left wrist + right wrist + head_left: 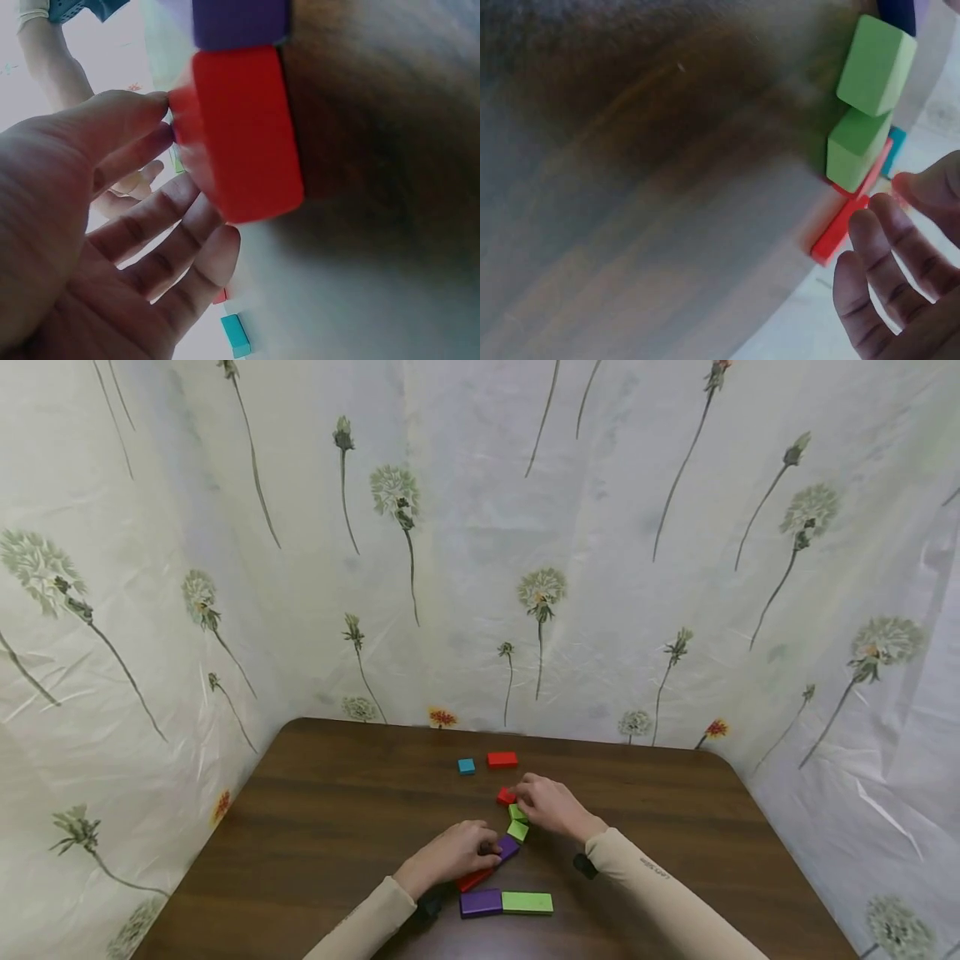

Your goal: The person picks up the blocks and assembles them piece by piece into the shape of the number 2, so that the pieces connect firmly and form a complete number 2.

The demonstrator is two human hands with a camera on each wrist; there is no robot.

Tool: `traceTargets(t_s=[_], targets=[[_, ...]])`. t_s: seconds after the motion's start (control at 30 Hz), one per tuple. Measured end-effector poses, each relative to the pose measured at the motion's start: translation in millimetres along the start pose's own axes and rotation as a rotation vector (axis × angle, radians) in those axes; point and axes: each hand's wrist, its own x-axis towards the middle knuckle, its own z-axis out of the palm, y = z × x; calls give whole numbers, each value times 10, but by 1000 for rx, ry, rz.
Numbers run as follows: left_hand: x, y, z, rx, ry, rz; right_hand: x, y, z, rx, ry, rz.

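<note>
On the brown table (360, 793), colored wooden blocks form a bent line. My left hand (453, 852) is over its near part, thumb and forefinger touching where a red block (251, 135) meets a purple block (508, 847); its other fingers spread loosely beside the red one. Nearer me, a second purple block (480, 903) lies end to end with a long green block (527, 903). At the far end, my right hand (555, 806) has thumb and forefinger at a small red block (506, 796), partly hidden. Two small green blocks (876, 64) stand between the hands.
A blue block (467, 767) and another red block (502, 760) lie apart, toward the table's far edge. A curtain (465, 568) with dandelion prints hangs behind the table and along its sides.
</note>
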Motion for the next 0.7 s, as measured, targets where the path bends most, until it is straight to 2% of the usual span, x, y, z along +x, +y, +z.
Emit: traceTargets(t_s=[0.5,0.7], targets=[[12,-13,0,11,-4,26,-55,27,85,-54,-10,-31],[33,-29,5,9,-16,-12,-71,45,112,-74,7,-55]])
